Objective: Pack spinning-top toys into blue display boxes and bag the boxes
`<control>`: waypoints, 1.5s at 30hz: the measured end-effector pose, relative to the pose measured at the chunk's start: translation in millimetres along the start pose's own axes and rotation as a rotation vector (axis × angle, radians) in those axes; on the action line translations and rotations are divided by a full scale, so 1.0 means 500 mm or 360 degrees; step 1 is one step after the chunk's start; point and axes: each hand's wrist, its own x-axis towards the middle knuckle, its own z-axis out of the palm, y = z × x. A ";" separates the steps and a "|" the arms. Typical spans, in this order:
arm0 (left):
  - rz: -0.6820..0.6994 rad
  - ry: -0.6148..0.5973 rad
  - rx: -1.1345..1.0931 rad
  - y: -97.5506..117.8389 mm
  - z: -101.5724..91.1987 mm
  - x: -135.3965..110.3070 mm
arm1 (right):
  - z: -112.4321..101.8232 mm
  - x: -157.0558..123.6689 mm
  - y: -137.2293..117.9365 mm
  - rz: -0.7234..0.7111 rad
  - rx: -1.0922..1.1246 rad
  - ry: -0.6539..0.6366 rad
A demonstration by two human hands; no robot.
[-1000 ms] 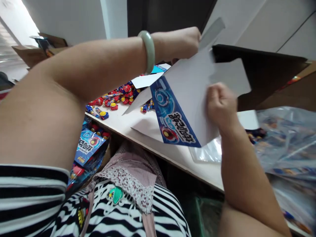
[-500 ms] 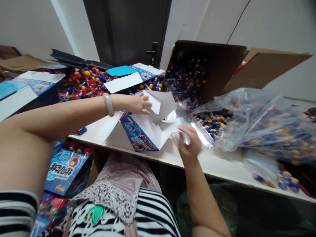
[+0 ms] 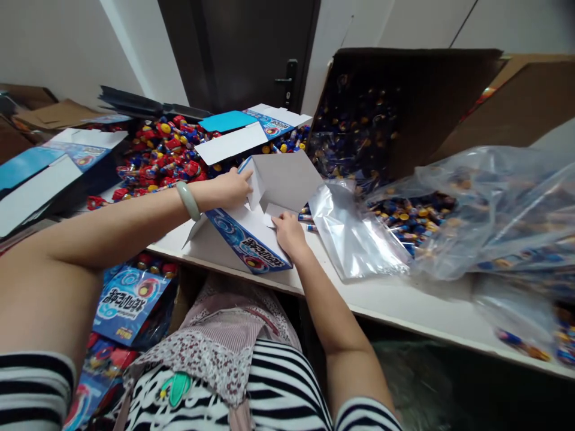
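A blue printed cardboard box stands partly folded at the table's front edge, its white inside facing up. My left hand, below a pale bangle, has its fingers closed on the box's left side flap. The fingers of my right hand are closed on a small white flap at the right end of the same box. Part of that right end is hidden behind the hand. Just right of the box lies a silvery clear plastic bag, with a few small blue tubes beside it.
Red and blue wrapped pieces are heaped behind. Flattened blue cartons lie over the heap. A large brown carton rests on its side at back right, near a clear sack of blue pieces. Filled packs stand below the table's edge.
My right hand has moved left, from the flap's outer edge to the box's inside. My left hand has drawn back left onto the side flap. The view has shifted slightly.
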 end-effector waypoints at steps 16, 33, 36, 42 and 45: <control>-0.0224 0.0274 -0.0746 -0.054 0.020 -0.026 | -0.124 0.209 -0.012 -0.0160 0.0178 -0.0690; -0.0722 0.0259 -0.2299 0.128 0.193 -0.386 | -0.056 0.145 -0.055 -0.0138 -0.0083 -0.0253; -0.0853 0.0850 -0.2740 0.109 0.259 -0.281 | -0.024 0.142 -0.083 -0.0113 -0.0256 -0.0193; -0.0761 0.1061 -0.3212 0.106 0.253 -0.147 | -0.026 0.138 -0.080 -0.0198 -0.0392 -0.0094; -0.0685 0.0955 -0.2941 0.122 0.247 -0.191 | -0.057 0.108 -0.075 -0.0335 -0.0227 -0.0031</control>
